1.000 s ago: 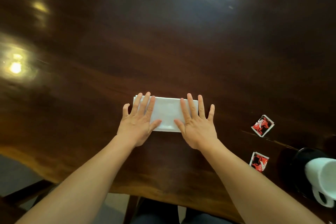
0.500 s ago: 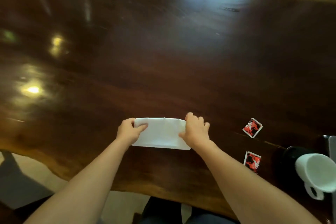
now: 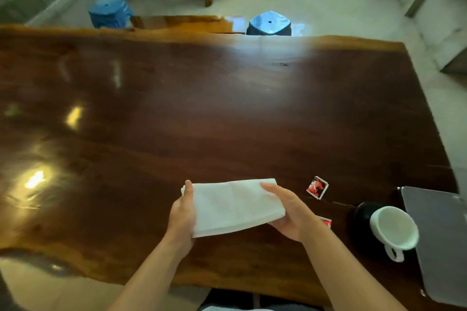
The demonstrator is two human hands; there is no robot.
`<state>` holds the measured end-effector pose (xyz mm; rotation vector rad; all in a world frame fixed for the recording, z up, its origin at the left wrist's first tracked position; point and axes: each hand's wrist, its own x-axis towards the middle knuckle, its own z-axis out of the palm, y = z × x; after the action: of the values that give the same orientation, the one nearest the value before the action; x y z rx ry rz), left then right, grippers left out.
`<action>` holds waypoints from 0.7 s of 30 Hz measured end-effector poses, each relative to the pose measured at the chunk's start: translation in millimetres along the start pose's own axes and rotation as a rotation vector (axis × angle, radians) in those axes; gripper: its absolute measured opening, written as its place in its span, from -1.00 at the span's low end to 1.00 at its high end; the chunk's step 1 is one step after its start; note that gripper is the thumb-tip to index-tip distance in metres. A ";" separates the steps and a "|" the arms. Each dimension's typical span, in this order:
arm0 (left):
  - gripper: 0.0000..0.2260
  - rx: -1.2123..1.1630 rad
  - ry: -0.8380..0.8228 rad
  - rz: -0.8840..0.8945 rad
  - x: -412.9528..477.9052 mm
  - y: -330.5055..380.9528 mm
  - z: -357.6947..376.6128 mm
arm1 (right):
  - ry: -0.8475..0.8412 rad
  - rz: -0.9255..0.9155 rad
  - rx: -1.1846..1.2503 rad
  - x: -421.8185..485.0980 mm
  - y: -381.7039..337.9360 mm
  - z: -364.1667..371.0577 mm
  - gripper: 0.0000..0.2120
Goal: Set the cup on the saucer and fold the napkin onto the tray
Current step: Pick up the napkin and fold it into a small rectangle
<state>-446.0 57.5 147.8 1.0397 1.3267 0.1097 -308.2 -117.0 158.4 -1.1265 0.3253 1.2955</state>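
Both hands grip folded napkin; no legible writing.

Home or showroom: slab table, ceramic stools, tiled floor.

Folded white napkin between left hand and right hand — above dark wooden table.

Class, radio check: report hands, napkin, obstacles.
Left hand and right hand grip folded napkin ends, lifted. Tray right, beyond cup on saucer; cup obstructs path.
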 end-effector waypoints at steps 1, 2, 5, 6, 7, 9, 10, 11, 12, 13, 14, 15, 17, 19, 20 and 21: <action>-0.61 -0.010 -0.033 -0.036 -9.2 5.6 3.0 | 0.008 -0.009 -0.018 -7.5 -4.0 0.4 -0.70; -0.60 -0.014 -0.054 -0.052 -16.2 10.4 4.8 | 0.028 -0.036 -0.055 -12.6 -6.9 -0.4 -0.71; -0.58 0.037 -0.040 0.028 -29.9 22.5 8.5 | 0.156 -0.147 -0.157 -24.6 -14.7 -3.4 -0.70; -0.58 0.076 -0.028 0.082 -33.4 25.0 9.4 | 0.197 -0.183 -0.182 -27.5 -16.1 -4.8 -0.70; -0.58 0.113 -0.024 0.142 -36.3 26.8 9.8 | 0.237 -0.216 -0.204 -29.9 -16.3 -5.1 -0.71; -0.57 0.172 -0.022 0.282 -41.4 28.9 10.2 | 0.321 -0.305 -0.270 -35.5 -14.4 1.0 -0.71; -0.57 0.195 -0.017 0.340 -43.5 30.3 10.5 | 0.371 -0.376 -0.343 -37.4 -11.8 5.1 -0.70; -0.57 0.205 -0.008 0.382 -46.0 32.6 10.8 | 0.423 -0.456 -0.432 -38.9 -9.0 9.0 -0.68; -0.56 0.204 0.001 0.406 -46.6 34.8 10.6 | 0.470 -0.529 -0.508 -39.1 -5.4 11.3 -0.66; -0.55 0.202 0.006 0.417 -46.3 37.5 10.5 | 0.501 -0.582 -0.541 -38.5 -2.0 12.7 -0.65; -0.53 0.207 0.006 0.424 -44.7 39.0 9.7 | 0.517 -0.612 -0.539 -37.9 0.7 13.5 -0.63; -0.50 0.220 0.003 0.428 -44.0 40.3 8.9 | 0.526 -0.620 -0.531 -36.7 3.5 12.6 -0.61; -0.44 0.247 0.002 0.431 -41.1 37.9 7.5 | 0.543 -0.604 -0.536 -33.1 9.2 9.6 -0.58; -0.45 0.286 0.010 0.444 -41.3 34.1 7.7 | 0.577 -0.597 -0.573 -29.8 15.4 7.1 -0.60; -0.47 0.319 0.021 0.461 -43.5 34.1 8.3 | 0.602 -0.614 -0.612 -28.3 18.0 5.4 -0.61; -0.48 0.362 0.040 0.495 -47.5 36.4 9.2 | 0.630 -0.647 -0.661 -28.7 19.1 4.6 -0.62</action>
<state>-435.5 44.5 206.0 1.6703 1.1217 0.2691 -335.5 -132.8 173.0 -1.9985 -0.0414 0.4357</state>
